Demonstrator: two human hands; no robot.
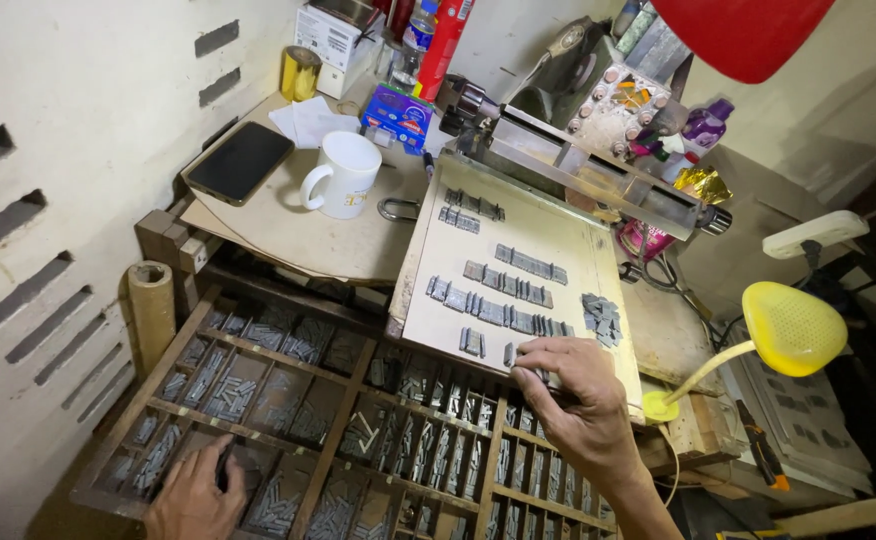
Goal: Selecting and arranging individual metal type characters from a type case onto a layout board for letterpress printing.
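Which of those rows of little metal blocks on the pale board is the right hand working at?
The right hand is at the bottom row, at the board's near edge. Its fingertips touch that row's right end; the other rows lie farther up, untouched.

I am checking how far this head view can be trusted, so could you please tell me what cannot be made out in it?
- Right hand: its fingertips cover the metal type pieces they touch on the board; the grip is unclear.
- Left hand: cut off by the bottom edge, fingers buried in the type case.
- Type faces: too small to read.
- Lamp: its cord is lost in shadow.
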